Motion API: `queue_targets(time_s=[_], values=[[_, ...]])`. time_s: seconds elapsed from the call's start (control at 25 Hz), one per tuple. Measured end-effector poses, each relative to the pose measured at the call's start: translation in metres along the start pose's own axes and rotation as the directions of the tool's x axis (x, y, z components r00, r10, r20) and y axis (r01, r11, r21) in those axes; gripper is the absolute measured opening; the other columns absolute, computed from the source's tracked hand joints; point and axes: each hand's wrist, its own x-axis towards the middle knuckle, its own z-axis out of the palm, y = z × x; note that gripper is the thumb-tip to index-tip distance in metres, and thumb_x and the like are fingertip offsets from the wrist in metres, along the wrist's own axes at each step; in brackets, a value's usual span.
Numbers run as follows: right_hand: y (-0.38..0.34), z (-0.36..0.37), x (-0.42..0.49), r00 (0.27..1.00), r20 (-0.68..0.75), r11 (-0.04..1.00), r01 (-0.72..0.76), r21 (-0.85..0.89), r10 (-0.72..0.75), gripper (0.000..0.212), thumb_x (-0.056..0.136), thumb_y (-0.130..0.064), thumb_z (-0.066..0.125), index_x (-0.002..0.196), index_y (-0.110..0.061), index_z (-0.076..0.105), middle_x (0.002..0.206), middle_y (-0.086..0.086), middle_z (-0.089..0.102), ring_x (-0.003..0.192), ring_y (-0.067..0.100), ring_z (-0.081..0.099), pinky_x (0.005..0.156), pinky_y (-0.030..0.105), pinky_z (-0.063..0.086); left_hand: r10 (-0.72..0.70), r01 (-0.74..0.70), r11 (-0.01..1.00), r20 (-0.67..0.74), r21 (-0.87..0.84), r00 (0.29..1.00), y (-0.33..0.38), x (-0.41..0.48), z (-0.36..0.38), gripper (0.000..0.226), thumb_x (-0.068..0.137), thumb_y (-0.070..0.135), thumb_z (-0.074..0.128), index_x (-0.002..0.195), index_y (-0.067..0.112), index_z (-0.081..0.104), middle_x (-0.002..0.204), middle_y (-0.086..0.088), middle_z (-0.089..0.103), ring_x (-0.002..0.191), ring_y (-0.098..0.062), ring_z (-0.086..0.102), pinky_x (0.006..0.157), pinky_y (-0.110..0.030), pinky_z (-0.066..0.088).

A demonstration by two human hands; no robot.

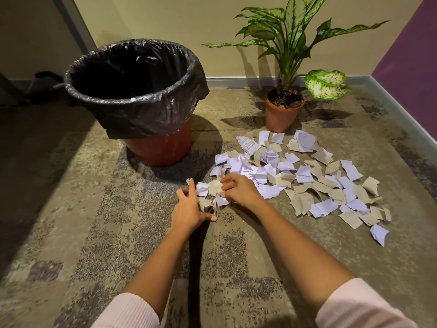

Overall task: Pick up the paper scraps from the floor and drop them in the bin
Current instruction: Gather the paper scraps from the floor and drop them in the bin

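- Reaching into the near-left edge of the paper scraps (283,171), both hands are down on the carpet (106,233).
- Left hand (188,209): fingers straight, pressed against the scraps.
- Right hand (238,190): fingers curled over scraps; real grip? Can't tell.
- Bin (163,147) stands just left of the pile.

Bin (160,147) on floor (106,233), left of paper scraps (303,172); potted plant (282,114) behind scraps, near wall (212,31)

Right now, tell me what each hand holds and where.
Left hand presses against paper scraps; right hand curls over scraps at the pile's near edge; grip unclear.
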Motion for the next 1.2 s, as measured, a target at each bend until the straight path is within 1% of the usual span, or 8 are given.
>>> queue_targets(time_s=[0.12,0.24,0.44,0.64,0.84,0.96,1.08,1.2], values=[[0.003,-0.004,0.007,0.994,-0.069,0.959,0.063,-0.275,-0.086,0.039,0.077,-0.011,0.073,0.114,-0.02,0.063,0.112,0.006,0.065,0.104,0.023,0.061,0.085,0.037,0.054,0.055,-0.057,0.998,0.051,0.026,0.997,0.004,0.017,-0.004,0.144,0.052,0.054,0.089,0.153,0.027,-0.01,0.15,-0.017,0.015,0.12,-0.043,0.053,0.097,-0.051,0.048],[0.011,-0.013,0.014,0.958,-0.179,0.746,0.051,-0.664,-0.225,0.061,0.072,-0.029,0.076,0.126,-0.02,0.049,0.129,0.01,0.043,0.123,0.029,0.039,0.084,0.042,0.05,0.096,-0.102,0.993,0.09,0.06,0.991,0.015,0.027,-0.003,0.151,0.045,0.056,0.09,0.151,0.033,-0.013,0.154,-0.016,0.007,0.119,-0.043,0.055,0.095,-0.05,0.05],[0.025,-0.049,0.034,0.97,-0.228,0.643,-0.121,-0.756,-0.087,0.124,0.053,-0.049,0.088,0.149,-0.032,0.01,0.152,0.015,0.008,0.139,0.038,0.012,0.098,0.05,0.04,0.137,-0.146,0.983,0.086,0.112,0.987,0.037,0.045,-0.002,0.154,0.04,0.059,0.09,0.151,0.034,-0.013,0.154,-0.019,0.004,0.122,-0.047,0.05,0.092,-0.052,0.049],[0.033,-0.08,0.055,0.977,-0.157,0.683,-0.212,-0.699,0.142,0.144,0.05,-0.046,0.092,0.151,-0.036,-0.01,0.158,0.015,-0.019,0.144,0.046,-0.003,0.108,0.062,0.03,0.224,-0.245,0.953,0.128,0.178,0.966,0.058,0.077,-0.017,0.156,0.04,0.058,0.091,0.151,0.035,-0.016,0.156,-0.018,-0.003,0.121,-0.048,0.051,0.093,-0.053,0.047],[0.03,-0.083,0.074,0.994,-0.006,0.751,-0.089,-0.655,0.112,0.142,0.053,-0.046,0.091,0.15,-0.041,-0.013,0.158,0.017,-0.018,0.144,0.047,-0.009,0.113,0.063,0.021,0.3,-0.352,0.913,0.244,0.207,0.922,0.079,0.104,-0.024,0.159,0.033,0.066,0.089,0.145,0.047,-0.022,0.157,-0.014,-0.006,0.127,-0.05,0.044,0.098,-0.054,0.046],[0.029,-0.075,0.079,0.998,0.049,0.711,0.014,-0.703,0.029,0.124,0.055,-0.043,0.088,0.149,-0.044,0.007,0.152,0.017,0.004,0.139,0.044,0.008,0.109,0.056,0.033,0.349,-0.417,0.868,0.267,0.27,0.898,0.094,0.109,-0.019,0.148,0.036,0.069,0.086,0.146,0.053,-0.012,0.155,-0.016,0.006,0.124,-0.047,0.048,0.094,-0.05,0.048],[0.034,-0.073,0.078,0.998,0.055,0.684,0.039,-0.729,0.001,0.102,0.061,-0.042,0.084,0.145,-0.039,0.026,0.145,0.015,0.015,0.133,0.041,0.014,0.107,0.049,0.035,0.365,-0.426,0.845,0.233,0.324,0.901,0.1,0.109,-0.014,0.124,0.049,0.065,0.085,0.15,0.044,0.015,0.145,-0.013,0.029,0.115,-0.04,0.055,0.087,-0.043,0.05],[0.037,-0.074,0.074,0.998,0.058,0.701,0.042,-0.712,-0.001,0.094,0.066,-0.039,0.082,0.145,-0.034,0.031,0.144,0.016,0.018,0.133,0.04,0.016,0.107,0.048,0.034,0.431,-0.453,0.854,0.14,0.255,0.892,0.103,0.103,-0.008,0.07,0.072,0.046,0.077,0.133,0.03,0.047,0.123,-0.008,0.044,0.102,-0.035,0.059,0.072,-0.035,0.045]])
